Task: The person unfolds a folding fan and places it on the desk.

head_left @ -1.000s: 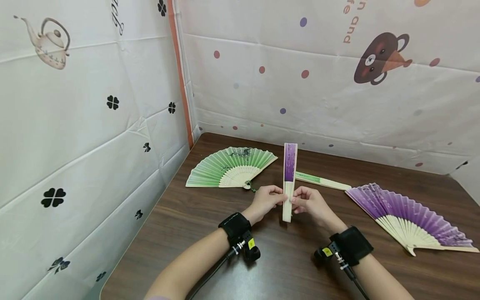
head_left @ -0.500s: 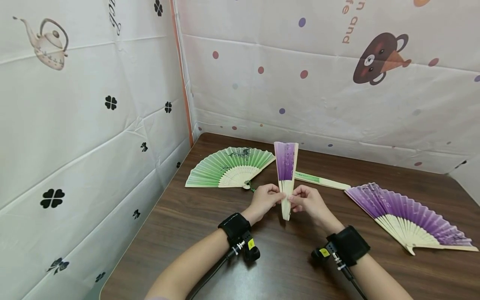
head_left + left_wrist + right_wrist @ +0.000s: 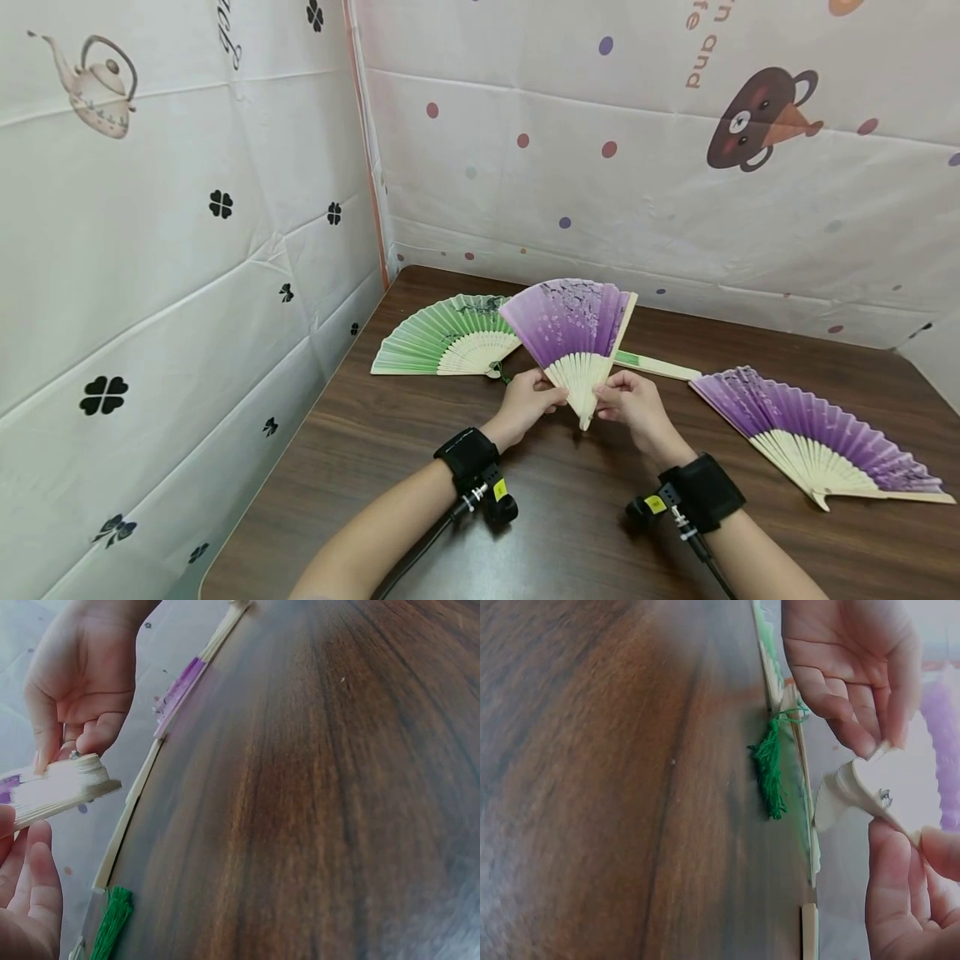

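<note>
Between my two hands a purple folding fan (image 3: pixel 573 321) is held upright above the table, spread partway, with blossom print on its cloth and pale ribs. My left hand (image 3: pixel 525 402) pinches its left edge low on the ribs. On the opposite edge my right hand (image 3: pixel 637 408) pinches the outer rib between thumb and fingers. The right wrist view shows the fan's pivot end (image 3: pixel 885 797) between both hands' fingertips. Behind the held fan, a spread green fan (image 3: pixel 442 337) lies on the table, its right side partly hidden.
A second purple fan (image 3: pixel 817 433) lies spread at the right of the brown table (image 3: pixel 570 533). A folded green fan (image 3: pixel 660 366) lies behind my right hand, partly covered. A green tassel (image 3: pixel 770 769) hangs from a fan. Printed white cloth (image 3: pixel 480 183) walls the back and left.
The held purple fan has gone from folded to partly spread, its cloth fanning out to both sides. My right hand has shifted slightly right; the fans on the table have stayed put.
</note>
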A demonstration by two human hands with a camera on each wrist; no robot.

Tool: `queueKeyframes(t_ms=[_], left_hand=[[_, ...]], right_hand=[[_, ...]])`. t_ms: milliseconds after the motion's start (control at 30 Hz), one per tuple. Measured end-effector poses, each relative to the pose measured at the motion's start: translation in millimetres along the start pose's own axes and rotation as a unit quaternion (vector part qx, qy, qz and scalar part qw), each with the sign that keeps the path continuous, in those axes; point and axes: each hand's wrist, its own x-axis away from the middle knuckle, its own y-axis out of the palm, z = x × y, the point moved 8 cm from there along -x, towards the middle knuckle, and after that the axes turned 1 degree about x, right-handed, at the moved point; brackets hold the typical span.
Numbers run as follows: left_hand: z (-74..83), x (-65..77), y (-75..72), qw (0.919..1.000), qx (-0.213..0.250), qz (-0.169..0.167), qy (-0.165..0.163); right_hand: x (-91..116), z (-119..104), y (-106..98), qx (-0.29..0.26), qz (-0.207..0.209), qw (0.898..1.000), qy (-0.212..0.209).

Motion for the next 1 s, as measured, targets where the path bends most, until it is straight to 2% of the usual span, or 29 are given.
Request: queueKeyframes(t_ms=[67,333,667,833,1000], left_hand=[[1.3,1.5,0.4,1.0000,-0.001,0.000,0.001],[-20.4,-11.5,-1.7,0.9998,0.001,0.021,0.004],[-23.2,-8.9,-9.7,0.9978,-0.016,0.064,0.000],[-22.6,-8.0,-13.8,0.9951,-0.003,0.099,0.005],[-23.0,-7.0,-17.2,0.9924,0.017,0.121,0.013]], right_hand=[[-1,0,-3,-0.022,0.003,1.000,0.001],[0,1,-10,-0.060,0.019,0.998,0.005],[4,2,-11,-0.091,0.036,0.995,0.022],[6,4,-9,-0.145,0.029,0.988,0.035],[6,8,-5,-0.228,0.008,0.972,0.057]])
